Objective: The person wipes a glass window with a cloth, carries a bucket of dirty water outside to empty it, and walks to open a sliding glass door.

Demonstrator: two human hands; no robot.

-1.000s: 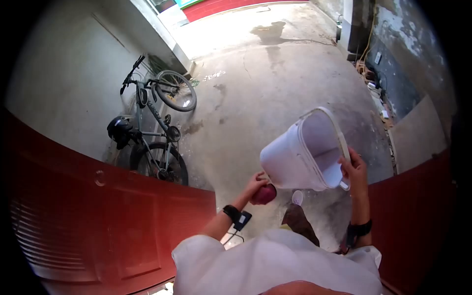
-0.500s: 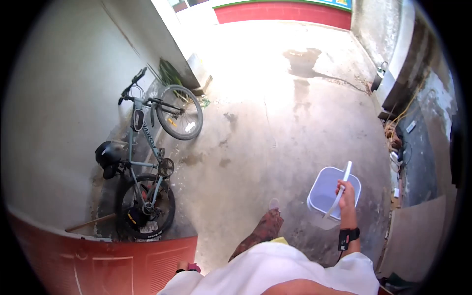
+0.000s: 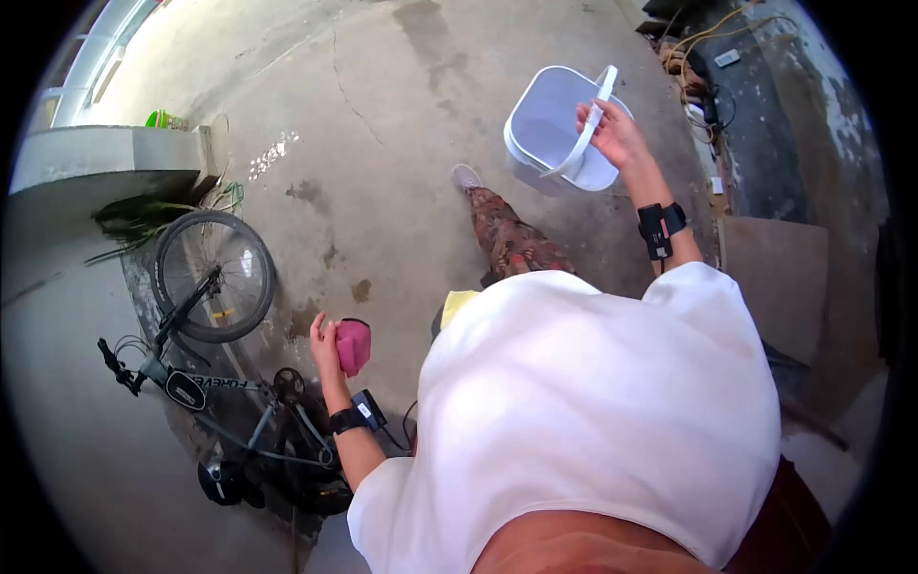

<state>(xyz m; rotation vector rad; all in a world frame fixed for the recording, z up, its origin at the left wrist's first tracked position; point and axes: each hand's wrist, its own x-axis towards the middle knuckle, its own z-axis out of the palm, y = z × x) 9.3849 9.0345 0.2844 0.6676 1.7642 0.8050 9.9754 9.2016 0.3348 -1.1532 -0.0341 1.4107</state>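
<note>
My right hand (image 3: 617,137) is closed around the white handle of a pale, square-sided bucket (image 3: 547,110) at the upper right. The bucket hangs with its open mouth facing up towards me, and nothing shows inside it. Lower left, my left hand (image 3: 326,346) has its fingers curled at a magenta cloth (image 3: 354,348) with a dark edge. The cloth bulges out on the inner side of that hand. Black straps with small devices circle both wrists.
A bicycle (image 3: 251,387) leans along the wall on the left, with a black helmet (image 3: 222,483) by it. Leafy stalks (image 3: 143,218) lie near its front wheel. Cables (image 3: 703,43) and a board (image 3: 773,277) line the right side. Concrete floor (image 3: 402,249) lies between.
The view has tilted down and turned, so the bicycle appears lower left. My left hand with the magenta cloth has come into fuller view. My right hand still carries the bucket.
</note>
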